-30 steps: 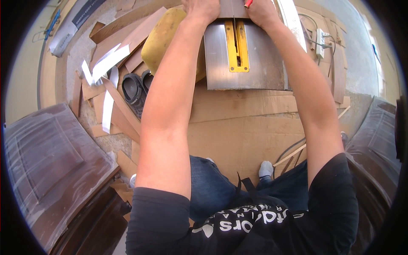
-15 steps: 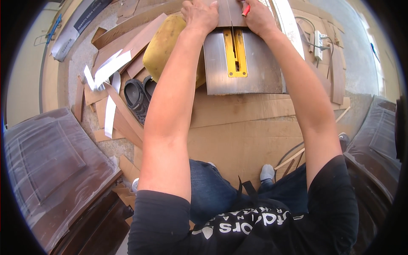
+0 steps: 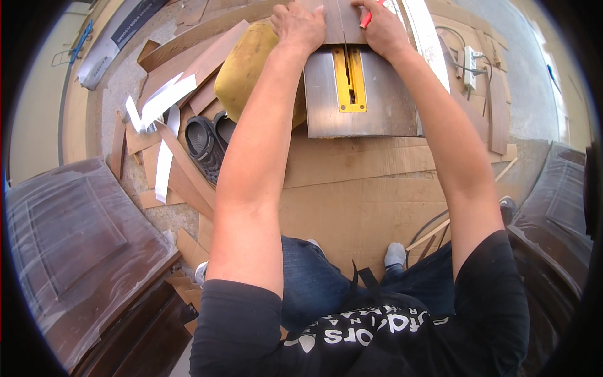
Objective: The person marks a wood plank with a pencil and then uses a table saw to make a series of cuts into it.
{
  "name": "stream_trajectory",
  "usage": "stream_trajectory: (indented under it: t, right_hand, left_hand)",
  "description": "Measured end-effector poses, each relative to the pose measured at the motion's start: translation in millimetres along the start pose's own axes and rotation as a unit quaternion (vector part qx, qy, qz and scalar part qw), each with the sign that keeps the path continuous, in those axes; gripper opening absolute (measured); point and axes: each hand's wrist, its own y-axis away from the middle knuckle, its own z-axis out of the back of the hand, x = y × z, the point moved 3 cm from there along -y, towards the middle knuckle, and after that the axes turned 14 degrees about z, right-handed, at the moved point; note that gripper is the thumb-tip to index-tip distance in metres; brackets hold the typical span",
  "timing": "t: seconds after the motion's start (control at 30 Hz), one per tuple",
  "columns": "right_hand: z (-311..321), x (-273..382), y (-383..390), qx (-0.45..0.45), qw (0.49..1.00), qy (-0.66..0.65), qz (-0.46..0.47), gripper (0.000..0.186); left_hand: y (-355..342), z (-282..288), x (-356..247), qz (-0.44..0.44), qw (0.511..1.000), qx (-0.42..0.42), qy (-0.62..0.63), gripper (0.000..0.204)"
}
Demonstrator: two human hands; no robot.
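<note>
A brown wood plank (image 3: 333,28) lies on the metal top of a table saw (image 3: 396,103), at the top edge of the view. A thin lengthwise slit runs through it, in line with the slot of the yellow throat plate (image 3: 350,81). My left hand (image 3: 296,26) grips the plank's left side, thumb on top and fingers bent. A red pencil (image 3: 366,19) is held in my closed right hand (image 3: 384,32), which also rests at the plank's right side. The plank's far end is out of view.
A yellow rounded container (image 3: 245,69) and black clogs (image 3: 202,139) sit left of the saw. Plank offcuts (image 3: 207,56) and white strips (image 3: 164,100) litter the floor. A power strip (image 3: 469,68) with cables lies right. Dark brown furniture (image 3: 81,232) flanks me.
The plank and both hands have come slightly toward me over the saw top. The view has shifted a little. Both hands keep their hold.
</note>
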Motion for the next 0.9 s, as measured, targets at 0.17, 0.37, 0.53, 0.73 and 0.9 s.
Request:
stream_trajectory:
  t: [0.17,0.37,0.53,0.73,0.9]
  right_hand:
    - [6.2,5.6,2.4,0.021,0.999,-0.023,-0.038,0.026]
    - [4.6,6.1,7.8,0.032,0.998,0.01,-0.05,0.03]
    - [12.2,15.3,10.7,0.024,0.998,0.005,-0.051,0.03]
    - [12.2,17.5,14.2,0.037,0.998,0.0,-0.057,0.031]
    - [11.2,17.4,18.4,0.028,0.999,-0.003,-0.044,0.03]
  left_hand:
    - [8.6,9.7,-2.4,0.023,1.0,0.013,0.003,0.077]
    - [22.1,18.9,-7.1,0.025,0.999,0.034,0.034,0.074]
    - [27.1,21.6,-7.6,0.036,0.998,0.055,0.024,0.069]
    - [30.1,20.2,-4.8,0.028,0.999,0.037,0.019,0.069]
    - [32.3,18.5,-1.4,0.024,0.999,0.034,0.027,0.07]
